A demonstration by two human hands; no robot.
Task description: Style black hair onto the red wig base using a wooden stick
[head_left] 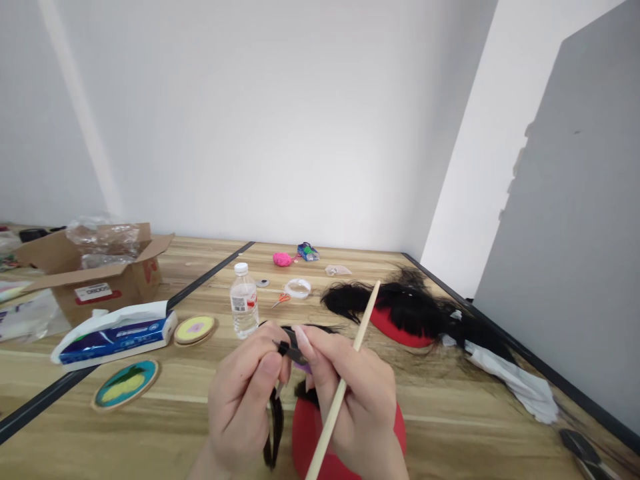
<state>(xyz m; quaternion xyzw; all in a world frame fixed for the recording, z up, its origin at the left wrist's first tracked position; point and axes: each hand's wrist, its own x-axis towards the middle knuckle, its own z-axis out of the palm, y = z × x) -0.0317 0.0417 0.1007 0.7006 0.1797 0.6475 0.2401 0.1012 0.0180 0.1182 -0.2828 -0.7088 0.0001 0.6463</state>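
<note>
My left hand point(245, 390) is closed in a pinch on a thin lock of black hair point(273, 433), which hangs below the fingers. Close against it, my right hand point(357, 393) is closed around a long pale wooden stick point(369, 310) that slants up across the palm. A small dark flat piece point(299, 356) shows between the two hands; its kind is unclear. Beneath my right hand lies a red rounded form point(303, 443), largely hidden by the hands, with some black hair at its top.
A second red form point(400, 330) under black hair point(415, 307) lies at right, beside crumpled white tissue point(515, 380). A water bottle point(244, 303), orange-handled scissors point(281, 300), embroidery hoops point(127, 385), a tissue pack point(117, 339) and a cardboard box point(100, 287) stand around.
</note>
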